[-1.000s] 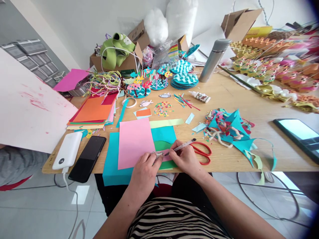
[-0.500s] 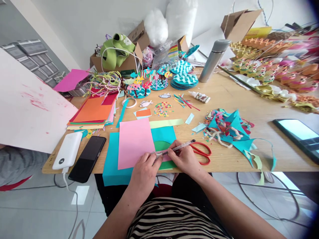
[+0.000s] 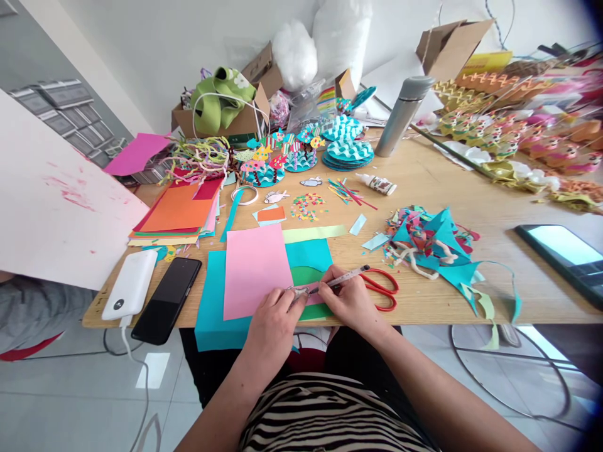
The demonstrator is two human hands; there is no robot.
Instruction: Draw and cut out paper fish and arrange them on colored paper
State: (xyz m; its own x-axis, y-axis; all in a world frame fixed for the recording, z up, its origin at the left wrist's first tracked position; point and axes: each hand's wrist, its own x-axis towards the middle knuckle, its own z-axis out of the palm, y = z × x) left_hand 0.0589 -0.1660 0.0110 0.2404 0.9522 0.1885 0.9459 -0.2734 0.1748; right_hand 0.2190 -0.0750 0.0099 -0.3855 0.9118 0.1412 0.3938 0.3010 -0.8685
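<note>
My right hand grips a slim pen whose tip points down-left onto pink paper. With bent fingertips, my left hand presses a small pale paper cutout against that paper, beside the pen tip. The cutout has dark outlines and is partly hidden by my fingers. A pink sheet reaches under both hands, over green paper and larger blue paper. Just right of my right hand lie scissors with red handles.
A black phone and a white power bank lie at left, near stacked coloured paper. Paper scraps are heaped at right. Behind are paper fish cutouts, a glue bottle and a steel flask.
The pen tip has shifted very slightly to the right along the cutout's edge. My left hand stays pressed in place, and the view has moved a little.
</note>
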